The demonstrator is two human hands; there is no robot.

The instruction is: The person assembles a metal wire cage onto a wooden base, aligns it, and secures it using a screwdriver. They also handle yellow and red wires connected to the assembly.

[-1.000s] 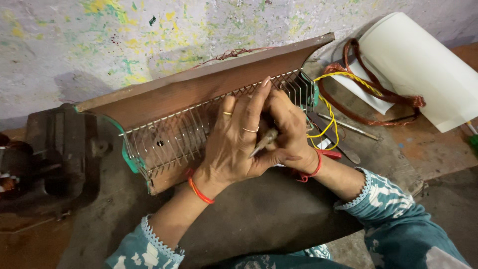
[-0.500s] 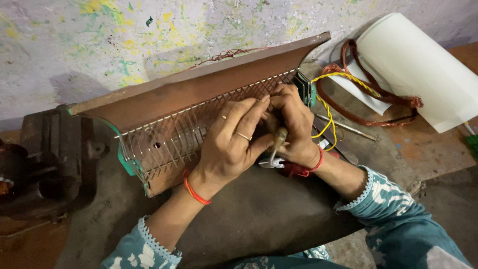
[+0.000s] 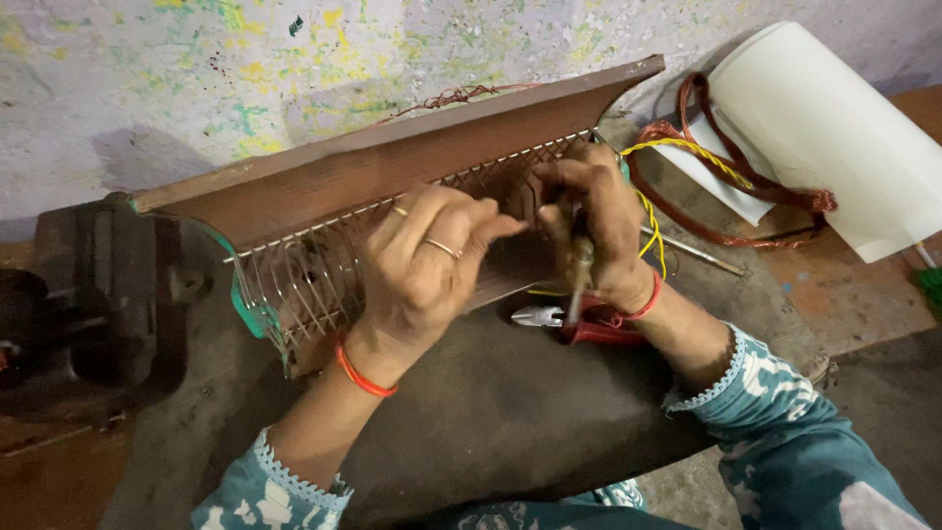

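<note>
At the heater grille point(image 3: 324, 275), left hand point(image 3: 427, 265) pinches wire bars, right hand point(image 3: 599, 221) grips a screwdriver point(image 3: 579, 280); slipping tip risks jabbing fingers at 9 o'clock.

Dark, worn workbench point(image 3: 510, 412) is carrying a brown heater point(image 3: 412, 186) with a wire grille, red-handled pliers point(image 3: 579, 322) lying just beside it, a copper wire coil point(image 3: 775, 211) and a white roll point(image 3: 834, 137) sitting at the right, a vise point(image 3: 88, 294) at the left.
</note>
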